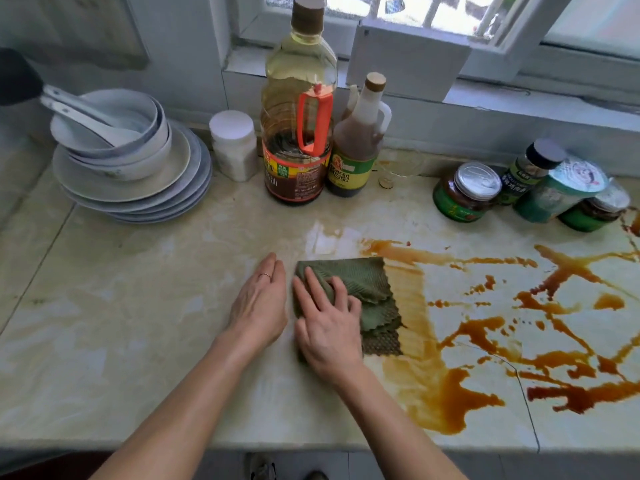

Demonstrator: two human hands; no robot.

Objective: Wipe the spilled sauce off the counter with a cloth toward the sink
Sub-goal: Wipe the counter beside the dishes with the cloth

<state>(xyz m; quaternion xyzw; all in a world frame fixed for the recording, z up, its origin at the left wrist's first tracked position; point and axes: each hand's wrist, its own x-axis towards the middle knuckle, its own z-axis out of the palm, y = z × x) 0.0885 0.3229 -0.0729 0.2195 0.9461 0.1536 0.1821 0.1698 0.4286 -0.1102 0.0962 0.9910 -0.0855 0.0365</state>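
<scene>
A folded green cloth (367,289) lies on the pale marble counter (138,323) near the middle. My right hand (325,323) lies flat on the cloth's left part and presses it down with spread fingers. Flat on the counter beside the cloth rests my left hand (259,306), fingers straight and together, a ring on one finger. Brown sauce (540,344) is spilled in streaks and pools over the counter's right half. A smeared, thinner film of sauce (415,320) borders the cloth's right side. No sink is in view.
At the back left stands a stack of plates and bowls with spoons (128,154). A white jar (233,145), a large oil bottle (298,109) and a vinegar bottle (358,143) stand behind the cloth. Several jars (530,192) crowd the back right. The counter's front edge (311,445) is near.
</scene>
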